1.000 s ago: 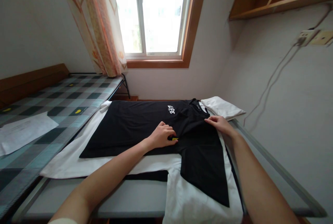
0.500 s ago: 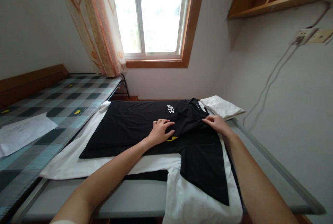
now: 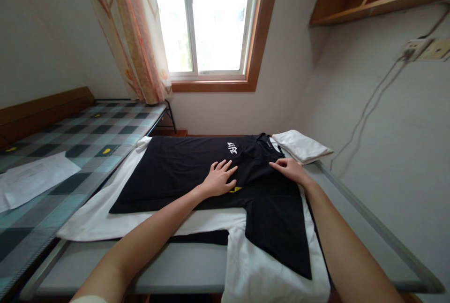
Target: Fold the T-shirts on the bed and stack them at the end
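Note:
A black T-shirt (image 3: 176, 167) with white lettering and a small yellow mark is spread out, its collar toward the right. Under it lies a white T-shirt (image 3: 277, 265), showing along the hem and round the near sleeve. My left hand (image 3: 221, 178) rests on the black chest with its fingers spread, beside the yellow mark. Just below the collar, my right hand (image 3: 288, 170) has thumb and fingertips drawn together on the black fabric. A strip of another black cloth (image 3: 200, 237) peeks out beneath the white one.
The garments lie on a grey-topped table (image 3: 186, 265). To the left is a bed with a checked cover (image 3: 116, 129) and a sheet of paper (image 3: 38, 178). A plugged-in cord (image 3: 362, 115) runs down the right wall, below a wooden shelf (image 3: 379, 7).
My left hand has flattened and its fingers have spread on the black T-shirt. My right hand's fingertips have shifted slightly left, away from the collar edge.

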The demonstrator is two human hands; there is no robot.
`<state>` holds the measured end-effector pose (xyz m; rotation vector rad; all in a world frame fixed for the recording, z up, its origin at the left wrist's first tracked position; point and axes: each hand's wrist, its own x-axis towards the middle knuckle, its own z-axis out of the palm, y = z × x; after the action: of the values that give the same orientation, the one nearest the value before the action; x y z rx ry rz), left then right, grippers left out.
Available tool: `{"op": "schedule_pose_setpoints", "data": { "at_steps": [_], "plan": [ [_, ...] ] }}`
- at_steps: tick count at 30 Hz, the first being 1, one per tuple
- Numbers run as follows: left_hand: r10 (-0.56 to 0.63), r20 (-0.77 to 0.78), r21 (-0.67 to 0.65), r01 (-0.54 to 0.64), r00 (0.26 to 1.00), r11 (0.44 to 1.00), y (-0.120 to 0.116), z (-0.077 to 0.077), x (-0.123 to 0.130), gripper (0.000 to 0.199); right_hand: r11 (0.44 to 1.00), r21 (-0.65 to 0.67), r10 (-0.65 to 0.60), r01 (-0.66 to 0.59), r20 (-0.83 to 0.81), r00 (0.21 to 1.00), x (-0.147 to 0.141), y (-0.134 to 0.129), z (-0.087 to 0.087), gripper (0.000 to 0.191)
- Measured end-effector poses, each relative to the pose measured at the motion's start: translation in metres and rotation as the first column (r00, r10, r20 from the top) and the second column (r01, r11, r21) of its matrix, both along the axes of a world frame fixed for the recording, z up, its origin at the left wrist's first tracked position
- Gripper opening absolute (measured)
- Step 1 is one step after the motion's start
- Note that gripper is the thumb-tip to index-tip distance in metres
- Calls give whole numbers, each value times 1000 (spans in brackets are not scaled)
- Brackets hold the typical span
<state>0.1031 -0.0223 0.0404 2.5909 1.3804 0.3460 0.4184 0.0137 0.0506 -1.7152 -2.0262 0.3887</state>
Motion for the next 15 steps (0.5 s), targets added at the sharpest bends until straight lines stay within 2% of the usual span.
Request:
{"op": "schedule_pose_setpoints", "data": {
  "at_steps": [6,11,15],
  "plan": [
    [52,111,-96,-42,992,994,9,4,-1,52,998,-6,-58,59,89,994,-4,3,-3,33],
    [49,226,-194,-4,973,981,26,12,7,40,997,-5,-73,74,122,990,-8,3,-2,30],
    [133,377,-268,-30,917,963,43,12,20,30,995,14,-97,96,133,986,-9,3,-4,28]
  ]
}}
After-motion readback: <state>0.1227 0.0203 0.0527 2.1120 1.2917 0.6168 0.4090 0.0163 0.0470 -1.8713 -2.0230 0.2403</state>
